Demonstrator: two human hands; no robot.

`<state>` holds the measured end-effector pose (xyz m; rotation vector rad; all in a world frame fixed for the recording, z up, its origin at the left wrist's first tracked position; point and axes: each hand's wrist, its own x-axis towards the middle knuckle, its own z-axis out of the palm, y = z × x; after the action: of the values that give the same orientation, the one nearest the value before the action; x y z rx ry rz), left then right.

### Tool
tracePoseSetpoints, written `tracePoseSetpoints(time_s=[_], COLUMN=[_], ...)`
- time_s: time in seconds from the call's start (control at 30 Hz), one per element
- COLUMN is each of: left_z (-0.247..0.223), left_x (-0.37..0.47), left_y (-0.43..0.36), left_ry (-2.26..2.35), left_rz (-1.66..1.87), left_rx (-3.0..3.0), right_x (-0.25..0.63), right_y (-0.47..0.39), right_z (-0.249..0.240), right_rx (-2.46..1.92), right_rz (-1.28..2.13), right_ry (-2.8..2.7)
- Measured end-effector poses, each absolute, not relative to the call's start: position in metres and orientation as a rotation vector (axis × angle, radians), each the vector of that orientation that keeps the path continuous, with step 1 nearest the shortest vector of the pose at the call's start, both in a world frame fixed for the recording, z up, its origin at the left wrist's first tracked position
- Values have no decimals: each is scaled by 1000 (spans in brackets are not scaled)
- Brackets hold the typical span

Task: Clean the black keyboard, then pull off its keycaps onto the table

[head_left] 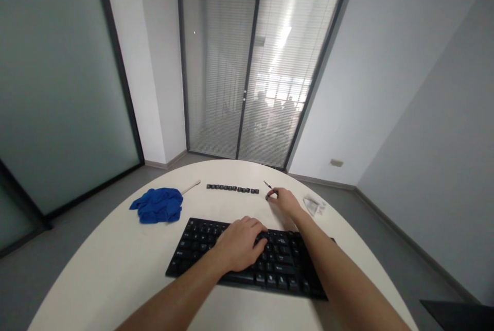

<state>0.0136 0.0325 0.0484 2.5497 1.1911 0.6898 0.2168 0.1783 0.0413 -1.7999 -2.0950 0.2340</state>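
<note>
A black keyboard lies in front of me, slightly slanted on the table. My left hand rests palm down across its middle keys, fingers stretched loosely and holding nothing. Beyond the keyboard, my right hand is closed, thumb and forefinger pinching a small black keycap just above or on the table. A thin pointed tool with a metal tip sticks out past these fingers; its rear is hidden by the hand. Left of that hand runs a row of several loose black keycaps.
A crumpled blue cloth lies at the left, beside a thin light-coloured stick or brush. Right of my right forearm is a small clear plastic bag. The round white table has its curved edge on both sides.
</note>
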Motion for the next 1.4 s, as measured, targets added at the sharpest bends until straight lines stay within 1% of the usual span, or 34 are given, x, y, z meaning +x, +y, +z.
tracePoseSetpoints(time_s=[0.5, 0.77, 0.87, 1.03, 1.13, 1.23, 1.3, 1.4], left_z=[50, 49, 49, 49, 49, 48, 47, 46], left_x=[15, 14, 14, 13, 13, 14, 14, 14], left_y=[33, 33, 34, 33, 33, 33, 34, 34], left_ry=[1220, 1216, 1189, 1097, 1110, 1117, 1113, 1115], left_rz=[670, 663, 670, 667, 664, 658, 646, 642], left_rx=[2554, 2556, 2552, 2566, 2570, 2574, 2575, 2571], right_x=[194, 198, 207, 224, 234, 246, 255, 269], right_y=[200, 190, 178, 140, 110, 84, 73, 67], right_z=[31, 44, 56, 81, 91, 90, 83, 70], right_rx=[-1789, -1750, -1719, -1530, -1504, -1501, -1518, -1469], right_rz=[203, 154, 147, 171, 263, 263, 241, 294], right_ry=[-2077, -2040, -1970, -1691, -1733, -1754, -1722, -1711])
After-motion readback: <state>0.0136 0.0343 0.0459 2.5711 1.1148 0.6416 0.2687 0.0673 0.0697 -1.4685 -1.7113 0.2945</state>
